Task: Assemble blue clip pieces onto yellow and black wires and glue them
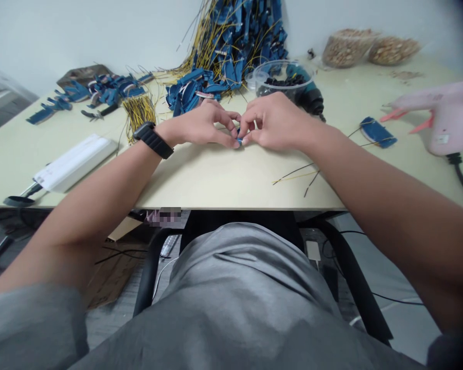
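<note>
My left hand point(206, 125) and my right hand point(272, 122) meet at the middle of the pale table point(224, 180), fingertips pinched together on a small blue part point(239, 140). Most of the part is hidden by my fingers. A black watch point(153, 139) sits on my left wrist. Just behind my hands lies a big heap of blue parts with yellow wires point(231, 46), and a clear plastic tub point(283, 77) holding dark pieces.
A pink glue gun point(443, 118) with a black cord lies at the right. A single blue part point(378, 132) and loose wires point(301, 172) lie near my right forearm. A white box point(75, 162), pliers point(98, 113) and more blue parts point(96, 90) are at the left. Two bags point(366, 47) sit at the back right.
</note>
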A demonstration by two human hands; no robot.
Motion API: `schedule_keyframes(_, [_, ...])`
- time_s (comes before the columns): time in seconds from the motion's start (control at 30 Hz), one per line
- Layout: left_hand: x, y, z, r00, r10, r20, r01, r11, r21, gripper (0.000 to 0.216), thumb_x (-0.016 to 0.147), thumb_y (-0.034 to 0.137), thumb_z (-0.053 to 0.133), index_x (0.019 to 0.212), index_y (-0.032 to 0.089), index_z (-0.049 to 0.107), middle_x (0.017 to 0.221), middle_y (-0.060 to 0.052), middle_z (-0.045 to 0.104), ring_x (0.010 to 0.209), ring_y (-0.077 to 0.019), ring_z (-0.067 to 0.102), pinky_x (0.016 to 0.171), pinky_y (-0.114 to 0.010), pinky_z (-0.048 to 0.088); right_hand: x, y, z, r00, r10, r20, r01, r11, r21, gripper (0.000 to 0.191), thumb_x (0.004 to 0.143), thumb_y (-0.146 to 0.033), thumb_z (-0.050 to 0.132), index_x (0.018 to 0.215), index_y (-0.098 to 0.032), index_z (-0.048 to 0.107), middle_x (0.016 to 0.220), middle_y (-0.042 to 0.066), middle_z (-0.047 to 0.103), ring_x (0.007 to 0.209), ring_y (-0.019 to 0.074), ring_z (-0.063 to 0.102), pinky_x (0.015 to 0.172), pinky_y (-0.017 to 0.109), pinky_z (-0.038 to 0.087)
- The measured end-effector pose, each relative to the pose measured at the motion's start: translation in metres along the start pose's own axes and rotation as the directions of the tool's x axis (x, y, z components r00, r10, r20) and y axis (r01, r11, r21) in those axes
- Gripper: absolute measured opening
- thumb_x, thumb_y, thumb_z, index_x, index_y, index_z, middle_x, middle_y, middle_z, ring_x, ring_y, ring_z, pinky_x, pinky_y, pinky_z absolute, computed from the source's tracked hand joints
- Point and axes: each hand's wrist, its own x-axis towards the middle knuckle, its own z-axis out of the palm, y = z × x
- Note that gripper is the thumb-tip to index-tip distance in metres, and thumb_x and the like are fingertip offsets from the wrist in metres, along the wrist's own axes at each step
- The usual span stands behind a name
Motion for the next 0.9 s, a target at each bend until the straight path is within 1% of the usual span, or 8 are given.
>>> schedule_keyframes(0.1, [0.0, -0.006, 0.003, 0.999, -0.039, -0.009, 0.039, 0.999, 0.033, 0.05, 0.078, 0.075, 0.107, 0.107, 0.034, 0.098, 0.156, -0.008, 0.094, 0.176, -0.0524, 0.056, 0.156, -0.074, 0.038, -0.001, 0.002, 0.0, 0.999, 0.037, 0.001, -0.037, 0.999, -0.023, 0.021, 0.09, -0.049, 0.1, 0.08, -0.039, 0.086, 0.113, 0.008, 0.093, 0.107, 0.0382, 0.081, 0.099, 0.059, 0.059])
schedule_keyframes(0.27, [-0.001, -0.008, 0.004, 1.0, -0.013, -0.019, 0.013, 1.0, 0.009, 0.057, 0.077, 0.08, 0.11, 0.111, 0.036, 0.099, 0.154, -0.008, 0.094, 0.172, -0.0508, 0.058, 0.155, -0.073, 0.039, -0.002, 0.005, -0.001, 0.997, 0.077, -0.008, -0.077, 0.995, -0.057, 0.021, 0.093, -0.058, 0.106, 0.09, -0.041, 0.094, 0.112, 0.007, 0.093, 0.108, 0.039, 0.082, 0.095, 0.058, 0.063])
schedule_keyframes(0.33, [-0.001, -0.009, 0.004, 1.0, -0.008, -0.02, 0.008, 1.0, 0.001, 0.057, 0.078, 0.08, 0.11, 0.112, 0.036, 0.1, 0.156, -0.007, 0.094, 0.172, -0.0512, 0.057, 0.155, -0.074, 0.039, -0.003, 0.005, -0.001, 0.997, 0.079, -0.008, -0.079, 0.995, -0.055, 0.019, 0.093, -0.057, 0.106, 0.091, -0.042, 0.095, 0.111, 0.006, 0.093, 0.108, 0.0393, 0.083, 0.094, 0.057, 0.063])
schedule_keyframes(0.43, [0.0, -0.01, 0.004, 1.0, -0.013, -0.017, 0.013, 1.0, 0.003, 0.055, 0.078, 0.078, 0.111, 0.112, 0.036, 0.1, 0.157, -0.007, 0.093, 0.173, -0.0512, 0.056, 0.156, -0.073, 0.037, -0.003, 0.002, -0.001, 0.998, 0.063, -0.012, -0.063, 0.997, -0.039, 0.012, 0.091, -0.04, 0.103, 0.087, -0.041, 0.092, 0.111, 0.006, 0.093, 0.108, 0.039, 0.084, 0.097, 0.057, 0.062])
schedule_keyframes(0.57, [0.001, -0.014, 0.007, 0.999, -0.027, -0.027, 0.027, 1.0, 0.0, 0.054, 0.079, 0.075, 0.112, 0.111, 0.034, 0.098, 0.162, -0.008, 0.092, 0.175, -0.0509, 0.058, 0.156, -0.073, 0.037, -0.003, -0.002, 0.0, 1.0, 0.013, -0.022, -0.013, 1.0, -0.01, 0.024, 0.088, -0.018, 0.089, 0.077, -0.039, 0.084, 0.111, 0.005, 0.094, 0.108, 0.0363, 0.085, 0.106, 0.057, 0.061])
schedule_keyframes(0.63, [0.001, -0.015, 0.007, 0.999, -0.019, -0.031, 0.019, 1.0, -0.018, 0.053, 0.079, 0.075, 0.112, 0.11, 0.034, 0.098, 0.159, -0.009, 0.092, 0.175, -0.0504, 0.061, 0.156, -0.071, 0.038, -0.002, -0.001, 0.002, 1.0, 0.006, -0.028, -0.006, 1.0, 0.016, 0.028, 0.087, -0.015, 0.087, 0.074, -0.038, 0.081, 0.113, 0.005, 0.094, 0.108, 0.0353, 0.085, 0.107, 0.056, 0.061])
schedule_keyframes(0.77, [0.002, -0.012, 0.005, 1.0, 0.01, 0.009, -0.009, 0.998, -0.064, 0.059, 0.079, 0.081, 0.11, 0.11, 0.032, 0.099, 0.142, -0.005, 0.097, 0.17, -0.0451, 0.07, 0.158, -0.064, 0.037, 0.0, 0.003, 0.005, 1.0, 0.019, -0.017, -0.018, 0.996, 0.093, 0.029, 0.087, -0.011, 0.089, 0.072, -0.035, 0.08, 0.114, 0.005, 0.094, 0.109, 0.0335, 0.085, 0.106, 0.053, 0.063])
schedule_keyframes(0.9, [0.002, -0.008, 0.003, 1.0, 0.019, 0.025, -0.017, 0.997, -0.079, 0.063, 0.08, 0.083, 0.108, 0.111, 0.029, 0.098, 0.149, -0.007, 0.095, 0.172, -0.0483, 0.068, 0.158, -0.067, 0.037, 0.0, 0.002, 0.005, 0.999, 0.043, -0.016, -0.042, 0.996, 0.075, 0.027, 0.09, -0.014, 0.092, 0.075, -0.034, 0.082, 0.112, 0.005, 0.093, 0.114, 0.0337, 0.084, 0.104, 0.052, 0.065])
